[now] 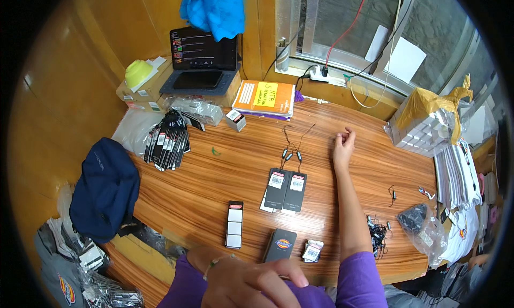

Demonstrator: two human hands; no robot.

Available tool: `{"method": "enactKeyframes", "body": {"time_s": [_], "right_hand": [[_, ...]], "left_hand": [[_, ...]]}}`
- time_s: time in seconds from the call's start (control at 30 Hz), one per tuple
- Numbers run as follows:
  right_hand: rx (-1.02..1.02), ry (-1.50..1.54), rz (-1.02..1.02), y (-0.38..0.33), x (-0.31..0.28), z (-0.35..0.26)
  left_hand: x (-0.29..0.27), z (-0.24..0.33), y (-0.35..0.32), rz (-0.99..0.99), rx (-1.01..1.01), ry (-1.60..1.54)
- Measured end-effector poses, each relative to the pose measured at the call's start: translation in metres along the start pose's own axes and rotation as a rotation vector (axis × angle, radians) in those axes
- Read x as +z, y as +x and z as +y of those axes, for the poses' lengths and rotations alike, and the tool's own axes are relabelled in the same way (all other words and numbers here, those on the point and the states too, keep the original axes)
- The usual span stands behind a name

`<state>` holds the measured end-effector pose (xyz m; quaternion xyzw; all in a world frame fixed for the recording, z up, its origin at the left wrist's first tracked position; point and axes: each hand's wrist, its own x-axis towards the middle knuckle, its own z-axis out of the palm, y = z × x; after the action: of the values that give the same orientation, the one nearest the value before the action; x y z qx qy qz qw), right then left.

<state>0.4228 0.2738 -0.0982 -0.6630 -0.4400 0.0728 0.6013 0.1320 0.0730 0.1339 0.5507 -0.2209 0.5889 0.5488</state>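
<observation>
My left hand [251, 282] is raised near the lower edge, in front of my purple top, with loosely bent fingers apart and nothing seen in them. A stack of dark grey hang tags [280, 245] lies just beyond it, beside a small pile of white stickers [312, 250]. To the left of these lies a black strip with white labels [234, 225]. My right hand [344, 144] rests far forward on the table, fingers slightly curled and apart, with no object visible in it. Left of that arm lie grey hang tags [285, 190] with black strings [289, 154] attached.
On the wooden table [203, 179], a bundle of tags [167, 142] lies left and black strings [378, 235] right. A laptop [203, 56], orange notebook [265, 98] and small box [235, 120] stand behind. Wrapped boxes [423, 127] and a navy bag [107, 187] flank the table.
</observation>
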Motion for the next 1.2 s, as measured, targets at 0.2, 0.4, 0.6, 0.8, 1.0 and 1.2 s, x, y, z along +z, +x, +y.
{"method": "enactKeyframes", "body": {"time_s": [0.2,0.4,0.6,0.8,1.0,1.2], "right_hand": [[0.029,-0.001,-0.002,0.001,0.000,-0.006],[0.029,-0.002,0.009,0.005,0.002,-0.010],[0.008,-0.003,0.015,0.005,0.001,-0.006],[0.012,0.004,0.015,0.005,0.002,-0.012],[0.020,0.018,0.014,0.004,0.003,-0.009],[0.008,-0.015,0.020,0.004,0.001,-0.012]], "left_hand": [[-0.007,0.002,0.000,-0.045,-0.011,-0.042],[0.002,0.003,0.004,0.058,-0.042,-0.026],[-0.005,0.009,0.005,0.019,-0.067,-0.150],[-0.026,-0.008,0.007,-0.195,-0.003,-0.229],[-0.019,-0.010,0.009,-0.117,0.033,-0.218],[-0.020,-0.007,0.006,-0.104,0.055,-0.253]]}}
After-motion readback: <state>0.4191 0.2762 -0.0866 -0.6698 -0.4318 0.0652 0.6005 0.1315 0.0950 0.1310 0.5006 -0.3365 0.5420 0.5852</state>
